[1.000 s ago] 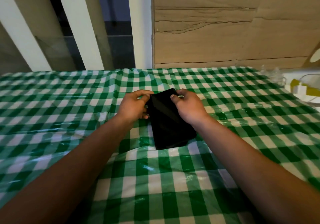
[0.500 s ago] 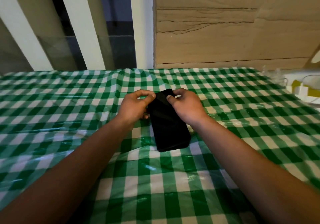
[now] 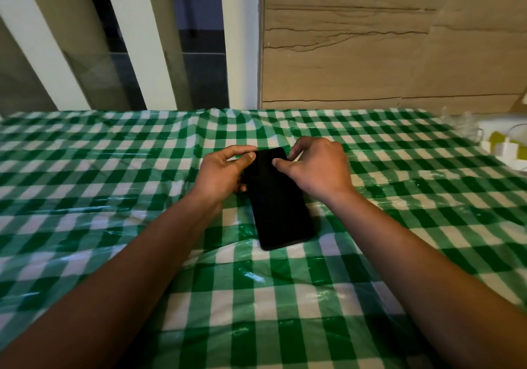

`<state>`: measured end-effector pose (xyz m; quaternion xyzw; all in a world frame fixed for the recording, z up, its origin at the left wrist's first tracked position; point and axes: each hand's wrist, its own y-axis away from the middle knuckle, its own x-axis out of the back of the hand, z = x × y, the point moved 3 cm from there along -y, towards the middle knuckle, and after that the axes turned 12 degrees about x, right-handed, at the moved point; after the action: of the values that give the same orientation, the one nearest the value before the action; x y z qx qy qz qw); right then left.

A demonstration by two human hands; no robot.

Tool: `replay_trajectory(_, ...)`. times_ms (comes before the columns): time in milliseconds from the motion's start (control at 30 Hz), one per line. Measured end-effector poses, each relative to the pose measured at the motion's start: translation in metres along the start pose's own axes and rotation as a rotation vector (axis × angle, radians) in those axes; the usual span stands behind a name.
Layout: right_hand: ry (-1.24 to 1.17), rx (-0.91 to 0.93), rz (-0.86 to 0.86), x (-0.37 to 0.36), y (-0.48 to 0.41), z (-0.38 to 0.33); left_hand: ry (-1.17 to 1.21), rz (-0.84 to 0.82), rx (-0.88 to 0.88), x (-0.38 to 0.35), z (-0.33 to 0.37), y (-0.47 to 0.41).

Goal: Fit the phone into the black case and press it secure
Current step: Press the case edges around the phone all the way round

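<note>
A black phone lies screen up on the green and white checked tablecloth, its long side running away from me. Phone and black case are both dark, so I cannot tell one from the other. My left hand pinches the far left corner, thumb on top and fingers under the edge. My right hand holds the far right corner, thumb pressed on the top face. The near end rests on the cloth.
A wooden wall panel and white window bars rise behind the table. A white charger block with a cable and a yellow-green item sit at the far right edge, beside crumpled clear plastic.
The phone has turned slightly, so its near end points more toward me. Both thumbs have shifted a little on the far end; the hands stay at the far corners.
</note>
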<state>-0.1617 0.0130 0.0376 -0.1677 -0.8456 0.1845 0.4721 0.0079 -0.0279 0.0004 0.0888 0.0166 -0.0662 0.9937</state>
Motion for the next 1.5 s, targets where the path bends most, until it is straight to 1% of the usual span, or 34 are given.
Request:
replay_trajectory(133,-0.177,-0.027,-0.014,-0.006,-0.005,0.003,-0.005,-0.018,0.000,0.002,0.001,-0.001)
replay_trajectory(300,-0.591,-0.163,-0.139,-0.022,-0.011,0.006,-0.025,-0.040,0.007,0.000,-0.001,-0.001)
replay_trajectory(467,-0.839,-0.249,-0.239,-0.034,-0.012,0.006,-0.045,-0.067,0.008,-0.001,-0.001,-0.004)
replay_trajectory(667,-1.102,-0.367,-0.282,-0.045,-0.012,0.008,-0.051,-0.070,0.015,0.000,-0.002,-0.005)
replay_trajectory(833,-1.121,-0.430,-0.333,-0.050,-0.009,0.014,-0.048,-0.070,0.023,-0.001,-0.001,-0.006)
replay_trajectory(1167,-1.134,-0.382,-0.333,-0.052,-0.012,0.018,-0.114,-0.018,0.008,-0.002,-0.001,-0.008)
replay_trajectory(1500,-1.139,-0.324,-0.284,-0.052,-0.010,0.015,-0.091,-0.007,0.004,-0.003,0.000,-0.003)
